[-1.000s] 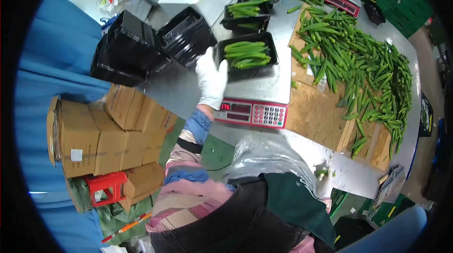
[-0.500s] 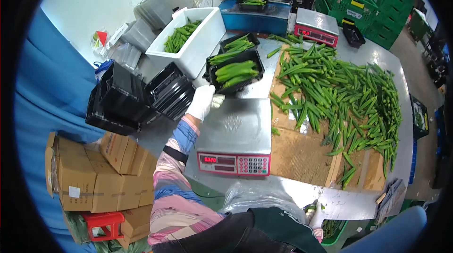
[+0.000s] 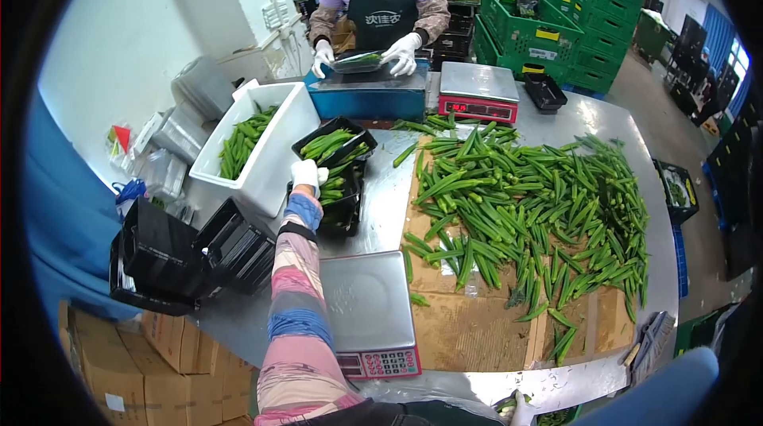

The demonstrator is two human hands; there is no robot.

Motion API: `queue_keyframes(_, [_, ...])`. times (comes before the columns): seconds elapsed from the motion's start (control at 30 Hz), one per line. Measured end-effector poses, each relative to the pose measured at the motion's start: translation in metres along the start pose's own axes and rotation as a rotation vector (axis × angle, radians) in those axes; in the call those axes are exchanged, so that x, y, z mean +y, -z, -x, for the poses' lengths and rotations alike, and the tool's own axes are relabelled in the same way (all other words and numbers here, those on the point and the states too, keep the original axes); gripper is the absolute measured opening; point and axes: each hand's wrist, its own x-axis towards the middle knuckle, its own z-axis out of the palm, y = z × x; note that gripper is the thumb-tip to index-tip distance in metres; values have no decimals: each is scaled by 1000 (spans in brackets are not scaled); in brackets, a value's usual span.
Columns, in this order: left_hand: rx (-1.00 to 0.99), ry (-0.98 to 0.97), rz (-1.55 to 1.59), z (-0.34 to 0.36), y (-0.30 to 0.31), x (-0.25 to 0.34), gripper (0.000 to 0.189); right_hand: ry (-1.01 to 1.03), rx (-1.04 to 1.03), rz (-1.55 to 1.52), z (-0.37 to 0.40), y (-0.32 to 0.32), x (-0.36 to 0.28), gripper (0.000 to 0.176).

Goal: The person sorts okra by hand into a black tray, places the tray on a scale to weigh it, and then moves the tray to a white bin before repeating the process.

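My left hand (image 3: 308, 175), in a white glove, is closed at the edge of the black trays of okra, left of the silver table's middle. One tray (image 3: 367, 140) sits tilted at the back; another black tray (image 3: 343, 223), partly hidden by my hand and sleeve, lies in front of it. Both hold green okra (image 3: 327, 143). My right hand (image 3: 522, 410), also gloved, is low at the table's front edge, closed around some okra pods (image 3: 505, 405); the frame's bottom cuts it off. Between my arms stands a scale (image 3: 367, 303) with a bare metal plate.
Loose okra (image 3: 548, 203) covers cardboard on the right. A white foam box (image 3: 282, 120) of okra and stacked black trays (image 3: 234, 247) stand left. Across the table, a co-worker's gloved hands (image 3: 404, 52) hold a tray at a blue machine (image 3: 369, 100), beside a second scale (image 3: 477, 84).
My view has tilted up, showing more of the co-worker. My left hand has moved forward with the front tray, now against the rear one. The co-worker's tray is now tilted between both hands.
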Motion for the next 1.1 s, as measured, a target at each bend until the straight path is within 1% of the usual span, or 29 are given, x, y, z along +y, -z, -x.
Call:
queue_keyframes(0.03, [51,-100,-59,-4,-1,-6,20,-64,-14,-40,-3,3,1,28])
queue_keyframes(0.07, [-8,-101,-154,-9,4,-7,21,-130,-31,-77,-6,7,4,29])
queue_keyframes(0.13, [-97,-53,-233,0,13,10,23,-55,-7,46,-16,17,20,32])
queue_keyframes(0.23, [-86,-41,-260,22,17,26,22,97,30,236,-38,31,55,33])
queue_keyframes(0.27, [-89,-43,-256,28,18,31,22,107,34,237,-42,38,61,33])
queue_keyframes(0.3, [-129,-71,-276,20,23,28,21,100,31,225,-45,39,59,33])
queue_keyframes(0.4, [-186,-208,-292,25,31,23,21,87,6,210,-51,39,56,35])
queue_keyframes(0.43, [-199,-284,-231,23,37,15,21,85,-9,208,-51,37,55,36])
queue_keyframes(0.47, [-187,-285,-187,26,38,15,21,91,-22,207,-52,35,55,36])
queue_keyframes(0.53, [-181,-226,-45,45,37,22,38,101,-46,209,-55,33,55,37])
queue_keyframes(0.57, [-200,-257,-122,52,41,28,50,111,-67,217,-56,32,55,38])
queue_keyframes(0.6, [-144,-399,-127,76,44,30,39,119,-81,222,-58,32,56,38])
queue_keyframes(0.63, [-226,-535,-180,61,62,24,43,131,-101,228,-57,33,57,39])
queue_keyframes(0.67, [-15,-894,-585,67,81,28,37,149,-122,238,-57,35,59,40])
queue_keyframes(0.7, [52,-904,-667,109,94,44,37,176,-145,247,-57,37,62,40])
queue_keyframes(0.73, [96,-934,-732,137,114,57,36,223,-182,264,-57,40,65,41])
queue_keyframes(0.77, [185,-940,-817,168,131,68,35,276,-220,280,-58,42,68,42])
queue_keyframes(0.8, [272,-966,-882,164,158,64,32,335,-260,301,-61,43,72,42])
queue_keyframes(0.83, [313,-902,-961,186,179,70,28,215,-266,224,-63,42,72,44])
queue_keyframes(0.87, [339,-960,-950,190,205,63,26,93,-275,148,-65,41,73,46])
queue_keyframes(0.9, [367,-906,-987,198,229,57,29,84,-282,279,-69,44,71,49])
queue_keyframes(0.97, [327,-851,-1111,206,274,40,34,-76,-63,142,-45,30,31,37])
queue_keyframes(1.0, [282,-846,-1107,214,291,30,39,-162,62,53,-28,25,22,34])
queue_keyframes(1.03, [275,-835,-1087,232,290,32,43,5,76,8,-36,30,40,38])
queue_keyframes(1.07, [203,-737,-1030,243,290,37,43,-47,75,4,-18,18,18,44])
queue_keyframes(1.1, [143,-729,-1067,249,290,41,41,-13,100,32,-14,18,16,49])
